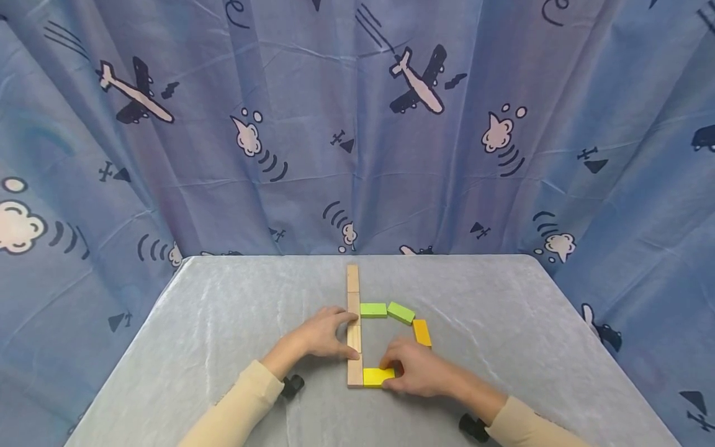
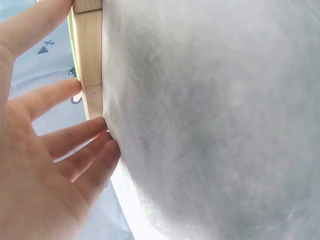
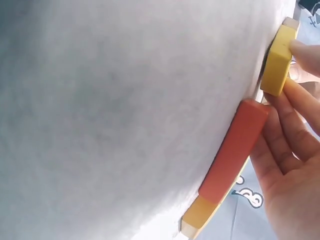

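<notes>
Plain wooden blocks point(image 1: 353, 338) lie end to end in a straight column on the table. My left hand point(image 1: 326, 333) rests against its left side, thumb and fingers spread and touching the blocks. At the column's near end lies a yellow block point(image 1: 375, 377), which my right hand point(image 1: 414, 367) pinches between thumb and fingers. Two green blocks point(image 1: 373, 310) and an orange block point(image 1: 422, 333) curve out from the column to the right. A red block point(image 3: 235, 150), hidden under the right hand in the head view, lies between the orange and yellow ones in the right wrist view.
A pale grey cloth covers the table point(image 1: 251, 285). Behind and beside it hangs a blue curtain point(image 1: 313, 186) printed with airplanes. Dark wrist cameras point(image 1: 473, 428) sit under both forearms.
</notes>
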`<state>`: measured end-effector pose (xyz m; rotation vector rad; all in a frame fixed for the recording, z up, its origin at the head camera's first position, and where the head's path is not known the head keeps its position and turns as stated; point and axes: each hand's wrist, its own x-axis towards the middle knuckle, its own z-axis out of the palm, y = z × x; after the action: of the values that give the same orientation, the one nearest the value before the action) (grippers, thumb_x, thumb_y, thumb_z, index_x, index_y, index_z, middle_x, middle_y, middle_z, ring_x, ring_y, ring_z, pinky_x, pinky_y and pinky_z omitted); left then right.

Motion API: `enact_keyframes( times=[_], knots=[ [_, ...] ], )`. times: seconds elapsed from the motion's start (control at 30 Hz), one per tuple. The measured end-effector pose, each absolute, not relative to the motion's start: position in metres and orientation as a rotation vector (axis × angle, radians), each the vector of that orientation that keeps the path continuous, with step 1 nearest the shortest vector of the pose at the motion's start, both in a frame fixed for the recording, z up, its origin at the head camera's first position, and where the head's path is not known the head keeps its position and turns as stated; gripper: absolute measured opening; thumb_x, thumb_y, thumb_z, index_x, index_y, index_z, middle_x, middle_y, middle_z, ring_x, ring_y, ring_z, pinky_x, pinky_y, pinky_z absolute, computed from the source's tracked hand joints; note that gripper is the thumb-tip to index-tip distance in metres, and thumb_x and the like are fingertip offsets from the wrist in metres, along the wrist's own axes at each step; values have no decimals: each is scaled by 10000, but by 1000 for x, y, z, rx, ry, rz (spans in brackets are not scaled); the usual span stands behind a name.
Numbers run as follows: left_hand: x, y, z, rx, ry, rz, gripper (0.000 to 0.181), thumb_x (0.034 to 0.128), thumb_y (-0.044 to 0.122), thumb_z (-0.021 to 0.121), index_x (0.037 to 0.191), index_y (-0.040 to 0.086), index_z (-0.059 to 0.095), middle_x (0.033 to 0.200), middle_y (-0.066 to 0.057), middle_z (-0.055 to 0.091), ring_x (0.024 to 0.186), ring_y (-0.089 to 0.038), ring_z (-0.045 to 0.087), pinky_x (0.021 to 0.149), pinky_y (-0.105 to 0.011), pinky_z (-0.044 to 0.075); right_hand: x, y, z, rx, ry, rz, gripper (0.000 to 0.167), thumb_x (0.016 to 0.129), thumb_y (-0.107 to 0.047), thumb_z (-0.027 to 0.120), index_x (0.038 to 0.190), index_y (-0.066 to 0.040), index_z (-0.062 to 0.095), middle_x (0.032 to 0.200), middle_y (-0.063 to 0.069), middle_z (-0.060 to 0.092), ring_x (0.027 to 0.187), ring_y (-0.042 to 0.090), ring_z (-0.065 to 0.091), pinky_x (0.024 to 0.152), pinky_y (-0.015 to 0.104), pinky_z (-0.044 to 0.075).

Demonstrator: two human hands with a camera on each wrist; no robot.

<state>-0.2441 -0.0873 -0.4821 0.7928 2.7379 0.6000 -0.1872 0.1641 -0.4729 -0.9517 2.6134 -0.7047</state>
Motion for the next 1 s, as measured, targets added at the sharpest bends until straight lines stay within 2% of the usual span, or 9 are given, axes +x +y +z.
enact_keyframes(
  times=[0.3,0.53,0.73,1.0],
  knots=[
    [-244,-87,-482,791,2739,598,860,765,570,815,1468,166,528,1496,-123,519,1402,-342,463,1152,-517,427,-185,166,-471,-944,2630,-700,217,842,-326,807,1015,-201,768,914,-139,651,836,23,510,722,189,455],
    [-243,-87,-480,771,2729,605,853,771,571,808,1473,176,526,1508,-128,507,1413,-345,451,1156,-521,424,-183,180,-466,-896,2737,-702,206,851,-268,806,1032,-179,760,978,-97,679,920,89,550,805,249,505],
    [-243,-87,-480,782,2730,609,852,772,572,808,1470,170,528,1512,-132,500,1413,-346,448,1151,-523,427,-182,196,-463,-727,2836,-625,273,840,-310,812,1068,-169,758,1048,-108,645,953,96,542,815,289,530],
    [-244,-87,-482,768,2733,603,853,770,587,804,1472,188,528,1513,-120,502,1412,-333,453,1151,-515,430,-180,209,-465,-655,2881,-583,393,777,-384,865,1086,-169,753,1042,-98,620,950,96,554,855,350,540]
  ],
)
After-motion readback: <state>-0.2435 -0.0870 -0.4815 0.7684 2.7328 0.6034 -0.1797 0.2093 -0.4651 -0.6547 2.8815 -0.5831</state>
